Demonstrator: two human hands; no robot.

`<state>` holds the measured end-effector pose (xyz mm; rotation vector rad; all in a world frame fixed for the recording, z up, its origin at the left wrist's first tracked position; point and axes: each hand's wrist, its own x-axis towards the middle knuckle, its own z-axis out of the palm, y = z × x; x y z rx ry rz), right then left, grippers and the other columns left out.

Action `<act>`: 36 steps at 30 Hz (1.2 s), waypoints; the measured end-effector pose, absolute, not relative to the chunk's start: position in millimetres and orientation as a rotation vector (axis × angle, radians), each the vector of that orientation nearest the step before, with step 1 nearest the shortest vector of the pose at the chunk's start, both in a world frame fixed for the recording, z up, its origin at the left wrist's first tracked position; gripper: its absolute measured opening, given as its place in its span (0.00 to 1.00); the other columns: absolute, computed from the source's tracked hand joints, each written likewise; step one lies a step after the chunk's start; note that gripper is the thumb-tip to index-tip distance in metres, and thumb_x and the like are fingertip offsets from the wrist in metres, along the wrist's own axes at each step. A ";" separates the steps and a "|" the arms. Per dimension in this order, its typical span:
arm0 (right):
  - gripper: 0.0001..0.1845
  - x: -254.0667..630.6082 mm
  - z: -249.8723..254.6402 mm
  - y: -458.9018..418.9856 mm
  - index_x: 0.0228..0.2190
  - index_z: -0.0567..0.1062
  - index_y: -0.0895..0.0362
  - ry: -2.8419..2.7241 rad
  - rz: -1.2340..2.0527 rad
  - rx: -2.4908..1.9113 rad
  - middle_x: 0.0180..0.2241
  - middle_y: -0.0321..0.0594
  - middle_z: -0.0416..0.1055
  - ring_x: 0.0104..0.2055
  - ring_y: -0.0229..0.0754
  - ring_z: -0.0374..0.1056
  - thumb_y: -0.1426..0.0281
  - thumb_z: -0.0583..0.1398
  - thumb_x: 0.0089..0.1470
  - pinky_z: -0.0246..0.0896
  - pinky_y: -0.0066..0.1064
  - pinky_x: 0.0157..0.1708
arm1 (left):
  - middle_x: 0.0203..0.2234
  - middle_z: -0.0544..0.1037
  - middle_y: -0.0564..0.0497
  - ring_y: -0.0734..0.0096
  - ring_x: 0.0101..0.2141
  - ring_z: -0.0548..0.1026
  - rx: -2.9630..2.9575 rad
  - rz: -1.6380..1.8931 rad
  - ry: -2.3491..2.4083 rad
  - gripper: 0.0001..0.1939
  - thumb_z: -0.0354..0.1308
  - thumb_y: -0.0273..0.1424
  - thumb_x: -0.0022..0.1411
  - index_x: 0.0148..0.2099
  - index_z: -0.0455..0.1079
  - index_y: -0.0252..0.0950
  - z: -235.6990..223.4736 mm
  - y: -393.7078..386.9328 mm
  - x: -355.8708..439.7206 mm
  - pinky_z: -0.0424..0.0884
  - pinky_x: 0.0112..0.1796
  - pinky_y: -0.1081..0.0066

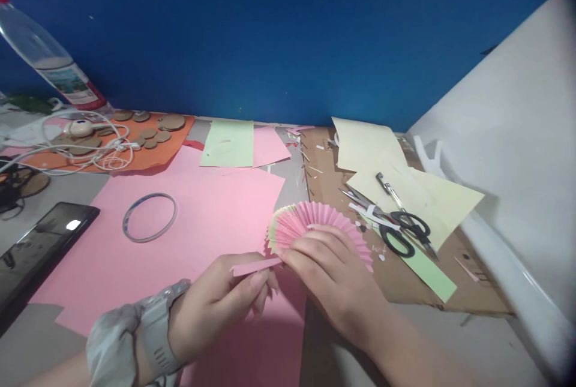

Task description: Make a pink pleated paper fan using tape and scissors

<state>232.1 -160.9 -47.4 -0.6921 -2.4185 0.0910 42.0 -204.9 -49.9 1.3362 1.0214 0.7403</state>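
My left hand point(216, 309), with a grey watch at the wrist, pinches a narrow pink paper strip point(254, 267) between thumb and fingers. My right hand point(335, 279) lies over a pleated pink paper fan point(310, 219) and presses it down with curled fingers; its fingertips meet the strip's right end. A pale green pleated layer shows at the fan's left edge. Both hands rest over a large pink paper sheet point(202, 219).
Black-handled scissors point(400, 232) and a pen point(389, 189) lie on pale yellow paper point(432, 195) to the right. A tape ring point(149, 216) is on the pink sheet. A phone point(40, 243), white cable point(90, 150), cardboard discs point(153, 129) and a bottle point(49, 63) are on the left.
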 end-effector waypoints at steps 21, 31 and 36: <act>0.09 243.7 -31.5 -148.9 0.38 0.70 0.53 -2.520 0.785 -1.093 0.39 0.36 0.66 0.45 0.39 0.59 0.70 0.51 0.60 0.47 0.36 0.50 | 0.12 0.62 0.60 0.84 0.12 0.57 0.850 1.349 1.292 0.10 0.52 0.33 0.62 0.28 0.61 0.36 -47.6 -182.2 22.7 0.58 0.14 0.82; 0.07 226.4 -23.6 -162.6 0.36 0.68 0.53 -2.312 1.086 -0.949 0.34 0.33 0.66 0.38 0.36 0.61 0.64 0.57 0.56 0.53 0.30 0.40 | 0.18 0.64 0.57 0.82 0.15 0.61 1.414 1.176 1.168 0.09 0.51 0.36 0.62 0.31 0.65 0.39 -7.0 -182.2 24.8 0.58 0.16 0.78; 0.06 228.2 -20.3 -167.3 0.29 0.63 0.55 -2.227 1.056 -1.012 0.28 0.33 0.63 0.30 0.36 0.59 0.68 0.57 0.55 0.53 0.29 0.31 | 0.19 0.66 0.56 0.80 0.17 0.63 1.926 0.916 1.115 0.14 0.50 0.36 0.63 0.26 0.66 0.36 45.4 -160.7 48.5 0.60 0.19 0.77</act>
